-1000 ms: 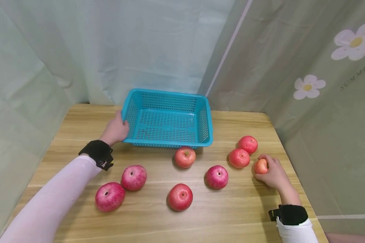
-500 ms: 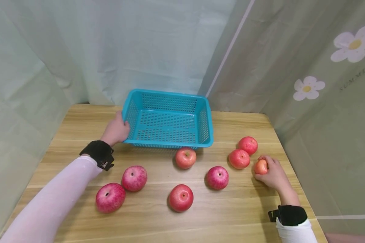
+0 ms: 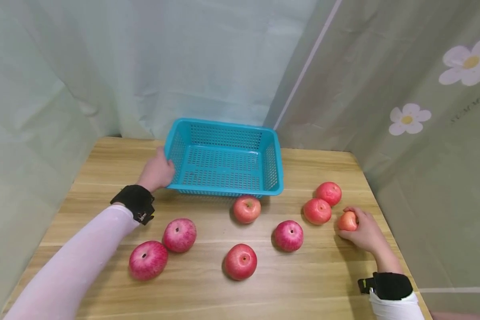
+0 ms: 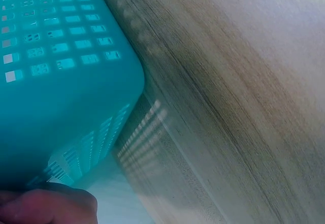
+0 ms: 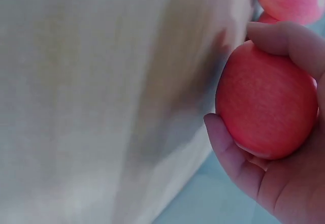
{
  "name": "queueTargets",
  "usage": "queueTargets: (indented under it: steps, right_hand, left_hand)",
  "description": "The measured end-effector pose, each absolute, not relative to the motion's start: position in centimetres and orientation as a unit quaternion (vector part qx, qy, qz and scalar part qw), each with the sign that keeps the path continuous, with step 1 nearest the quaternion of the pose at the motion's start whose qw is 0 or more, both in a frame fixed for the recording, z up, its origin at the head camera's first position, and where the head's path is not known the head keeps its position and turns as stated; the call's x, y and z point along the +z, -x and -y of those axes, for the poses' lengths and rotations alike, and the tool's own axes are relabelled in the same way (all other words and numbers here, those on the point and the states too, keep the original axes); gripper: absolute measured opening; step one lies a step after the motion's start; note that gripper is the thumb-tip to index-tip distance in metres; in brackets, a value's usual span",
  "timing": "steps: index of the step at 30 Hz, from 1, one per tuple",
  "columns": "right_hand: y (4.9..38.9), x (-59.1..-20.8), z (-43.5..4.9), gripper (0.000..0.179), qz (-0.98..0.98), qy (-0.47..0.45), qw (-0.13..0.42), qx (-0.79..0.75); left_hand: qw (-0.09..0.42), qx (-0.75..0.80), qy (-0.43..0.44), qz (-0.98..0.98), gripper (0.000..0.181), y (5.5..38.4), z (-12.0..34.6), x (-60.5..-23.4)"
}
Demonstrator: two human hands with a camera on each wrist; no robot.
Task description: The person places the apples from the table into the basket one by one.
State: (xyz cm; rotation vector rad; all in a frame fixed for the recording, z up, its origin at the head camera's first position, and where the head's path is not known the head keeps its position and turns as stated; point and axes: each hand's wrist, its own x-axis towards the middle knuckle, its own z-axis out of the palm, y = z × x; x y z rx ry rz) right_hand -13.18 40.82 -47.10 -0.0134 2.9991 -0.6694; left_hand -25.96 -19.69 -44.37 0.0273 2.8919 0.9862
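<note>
A blue plastic basket (image 3: 224, 191) with perforated walls stands at the back of the table, nothing inside it. My left hand (image 3: 158, 170) grips its left rim, thumb on the inner side; the left wrist view shows the basket's corner (image 4: 76, 94) and part of the thumb (image 4: 51, 206). Over at the right, my right hand (image 3: 365, 231) holds a light red apple (image 3: 348, 221), fingers and thumb curled round it. In the right wrist view that apple (image 5: 266, 99) sits between thumb and fingers, close to the tabletop.
Two apples (image 3: 317, 211) touch each other left of the right hand. One apple (image 3: 246, 209) lies against the basket's front. Two dark pink apples (image 3: 148, 260) lie front left, and two more (image 3: 241, 262) near the middle. Curtains (image 3: 208, 58) hang close behind the table (image 3: 288, 284).
The whole head view has shifted slightly, moving everything a little to the right. Both hands keep their holds on the basket and the apple.
</note>
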Motion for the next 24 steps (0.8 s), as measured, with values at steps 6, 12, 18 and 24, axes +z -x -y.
queueTargets:
  steps: [6, 12, 18, 24]
  right_hand:
    - [13.4, -44.5, -40.5, 0.064, -0.975, 0.020, 0.013, -0.222]
    - [14.6, -42.1, -39.3, 0.064, -0.974, 0.041, -0.023, -0.220]
    - [16.2, -40.7, -37.1, 0.064, -0.969, 0.062, -0.041, -0.237]
    - [18.4, -39.2, -34.1, 0.068, -0.962, 0.077, -0.032, -0.259]
  left_hand:
    - [0.042, 0.312, -0.008, -0.949, 0.059, 25.7, 19.4, -44.1]
    - [0.039, 0.303, -0.002, -0.952, 0.060, 25.5, 19.3, -43.7]
    - [0.038, 0.292, 0.003, -0.956, 0.061, 25.5, 19.2, -43.9]
    - [0.038, 0.299, 0.012, -0.953, 0.061, 25.3, 19.0, -43.6]
